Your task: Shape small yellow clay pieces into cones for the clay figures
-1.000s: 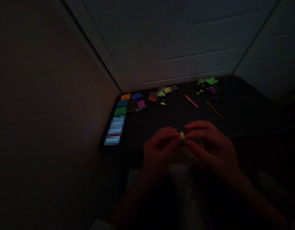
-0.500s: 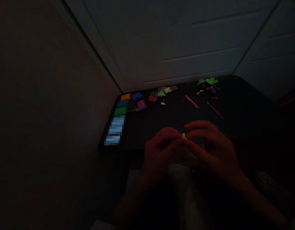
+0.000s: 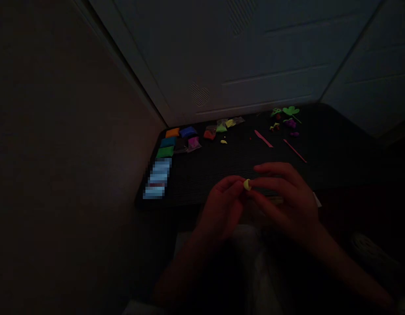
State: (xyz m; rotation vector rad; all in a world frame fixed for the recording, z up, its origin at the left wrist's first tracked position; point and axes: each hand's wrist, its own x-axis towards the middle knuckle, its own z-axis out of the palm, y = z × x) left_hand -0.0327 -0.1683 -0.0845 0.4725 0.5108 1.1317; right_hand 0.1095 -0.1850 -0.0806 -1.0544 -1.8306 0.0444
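A small piece of yellow modelling clay (image 3: 247, 185), curved like a little cup, is held between my hands above the near edge of the dark table (image 3: 202, 175). My left hand (image 3: 223, 203) pinches it between thumb and fingers from the left. From the right, the thumb and index finger of my right hand (image 3: 287, 197) close on its rim, while another finger stays raised. Further back on the table lie a yellow clay scrap (image 3: 223, 141), a pink modelling knife (image 3: 263, 138) and a thin pink stick tool (image 3: 295, 151).
Clay packets stand at the back left, among them an orange packet (image 3: 172, 132) and a green packet (image 3: 165, 152). A blurred lit phone-like screen (image 3: 158, 177) lies at the left edge. Clay figures, including a green leaf shape (image 3: 290, 110) and a purple cluster (image 3: 290, 124), sit back right.
The yellow clay has shifted slightly left and turned, so its hollow side now shows. My left hand has rolled, its thumb now on top. The things on the table have not moved.
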